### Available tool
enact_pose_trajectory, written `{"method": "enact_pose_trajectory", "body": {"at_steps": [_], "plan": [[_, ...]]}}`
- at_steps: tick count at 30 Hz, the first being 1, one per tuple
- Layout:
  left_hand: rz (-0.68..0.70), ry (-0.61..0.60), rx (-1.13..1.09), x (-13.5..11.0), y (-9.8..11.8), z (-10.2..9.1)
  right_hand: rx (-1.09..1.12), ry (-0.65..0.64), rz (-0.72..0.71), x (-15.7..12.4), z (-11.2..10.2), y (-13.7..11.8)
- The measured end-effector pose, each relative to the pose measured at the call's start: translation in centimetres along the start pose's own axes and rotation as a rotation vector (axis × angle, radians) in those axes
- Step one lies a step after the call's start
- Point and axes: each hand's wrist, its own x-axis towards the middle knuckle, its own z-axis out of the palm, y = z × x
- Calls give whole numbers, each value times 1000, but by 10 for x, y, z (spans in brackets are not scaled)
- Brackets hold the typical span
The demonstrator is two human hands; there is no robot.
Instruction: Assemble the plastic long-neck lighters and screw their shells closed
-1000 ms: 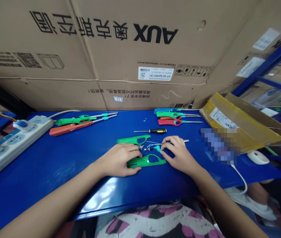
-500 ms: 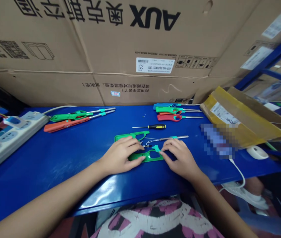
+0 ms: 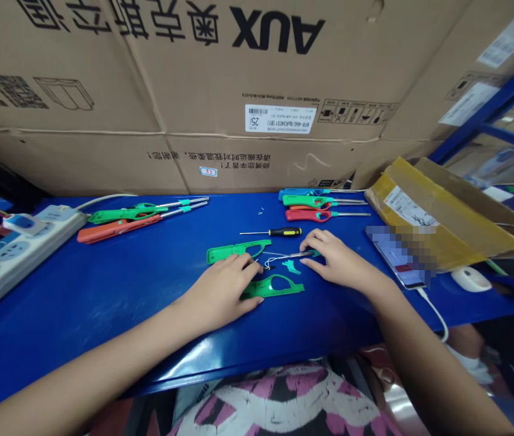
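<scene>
My left hand (image 3: 224,284) rests at the left end of a green lighter shell half (image 3: 279,286), thumb on its near edge and fingers curled over the far side. A second green shell half (image 3: 219,253) lies just beyond that hand. My right hand (image 3: 336,257) pinches the metal lighter tube (image 3: 301,255), whose far end is partly hidden by the fingers. Thin white wires (image 3: 273,260) run from the tube towards a small dark part near my left fingertips. A loose teal trigger (image 3: 291,266) sits between the hands.
A black-and-yellow screwdriver (image 3: 286,232) lies beyond the parts. Lighters stand grouped at left, including an orange lighter (image 3: 111,230), and at back right, including a red lighter (image 3: 306,215). A power strip (image 3: 25,248), phone (image 3: 395,257), white mouse (image 3: 471,279) and yellow-taped box (image 3: 402,209) flank the area.
My right hand has left the teal trigger, moved up and right, and taken hold of the metal tube. The trigger now lies loose. My left hand stays by the near shell half.
</scene>
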Motion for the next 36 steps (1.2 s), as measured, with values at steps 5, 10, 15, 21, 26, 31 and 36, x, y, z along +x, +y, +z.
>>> {"method": "enact_pose_trajectory", "body": {"at_steps": [5,10,15,21,26,31,36], "plan": [[63,101,-90,3,-7,13,170,23,43,-4,12,3],[112,183,-119,3,-14,23,283,149,62,-17,20,-7],[123,226,-147,6,-16,27,291,165,51,-26,20,-22],[144,250,-170,6,-18,29,324,170,50,-42,28,-22],[147,291,-234,7,-20,31,327,207,10,-45,32,-18],[75,296,-326,8,-22,30,321,245,-35,-44,32,-13],[132,281,-295,8,-22,30,316,220,-36,-45,32,-13]]}}
